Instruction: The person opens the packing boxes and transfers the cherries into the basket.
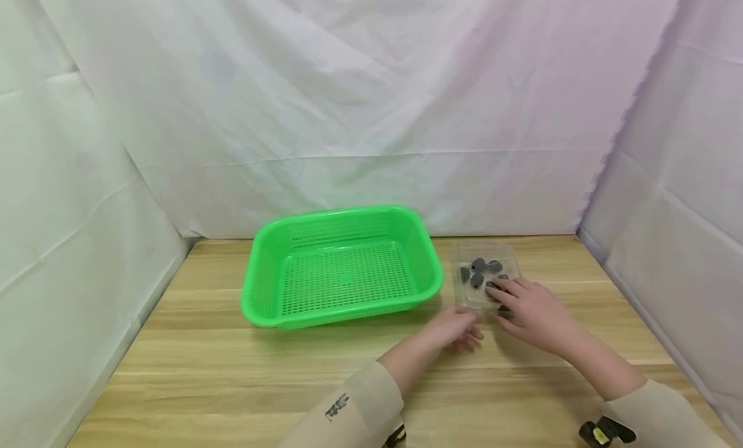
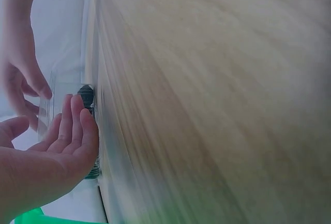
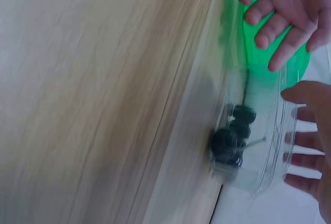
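Observation:
A clear plastic box (image 1: 471, 297) stands on the table, holding several small, dark, roundish pieces (image 1: 478, 265). In the right wrist view a thin stem-like bit sticks out beside the dark pieces (image 3: 226, 144); their exact kind is not plain. My right hand (image 1: 536, 312) reaches over the box's near right side, fingers spread above the opening and nothing seen held. The left hand (image 1: 449, 329) is at the near left corner of the box, palm turned toward it, with loosely extended fingers (image 2: 77, 131). Whether those fingers touch the wall I cannot tell.
Left of the box sits a green perforated plastic basket (image 1: 273, 320), its near right corner close to my left hand. The wooden table (image 1: 232, 383) meets white cloth (image 1: 371, 113) at the back and on both sides.

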A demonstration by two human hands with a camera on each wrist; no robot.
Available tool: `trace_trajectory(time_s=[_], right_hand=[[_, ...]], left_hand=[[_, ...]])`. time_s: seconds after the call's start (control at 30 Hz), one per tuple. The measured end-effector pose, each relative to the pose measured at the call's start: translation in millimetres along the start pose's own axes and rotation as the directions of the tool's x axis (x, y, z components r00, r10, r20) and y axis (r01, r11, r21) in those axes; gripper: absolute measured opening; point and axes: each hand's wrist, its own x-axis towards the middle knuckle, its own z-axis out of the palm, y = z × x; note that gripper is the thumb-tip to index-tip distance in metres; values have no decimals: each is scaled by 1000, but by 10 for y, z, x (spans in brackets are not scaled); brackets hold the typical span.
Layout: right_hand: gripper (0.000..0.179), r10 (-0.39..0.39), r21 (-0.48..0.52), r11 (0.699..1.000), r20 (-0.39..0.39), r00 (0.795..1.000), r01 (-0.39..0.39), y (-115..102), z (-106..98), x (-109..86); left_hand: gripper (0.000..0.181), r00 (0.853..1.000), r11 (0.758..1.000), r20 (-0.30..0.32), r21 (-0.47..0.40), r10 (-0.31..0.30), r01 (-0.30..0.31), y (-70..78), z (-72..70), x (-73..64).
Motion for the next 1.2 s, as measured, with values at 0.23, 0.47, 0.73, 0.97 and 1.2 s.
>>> trace_trajectory(time_s=[0.23,0.47,0.73,0.97,1.2], right_hand=[[60,-29,93,995,2,1000,29,91,-63,-80],[55,-69,174,982,-26,997,73,123,-104,-95],[57,-122,217,968,-33,992,127,130,-109,-92],[51,-150,222,961,-72,986,163,99,-70,-84],[43,-228,177,950,-169,959,257,84,-18,-40]], left_hand=[[30,1000,1000,-15,4,25,-25,5,-11,-6],[26,997,999,-69,-13,34,-35,24,-62,-22],[26,989,998,-139,-36,44,-49,21,-84,-7],[45,975,992,-216,-105,45,-69,6,-48,-12],[35,972,991,-235,-124,15,-45,7,-12,-42]])
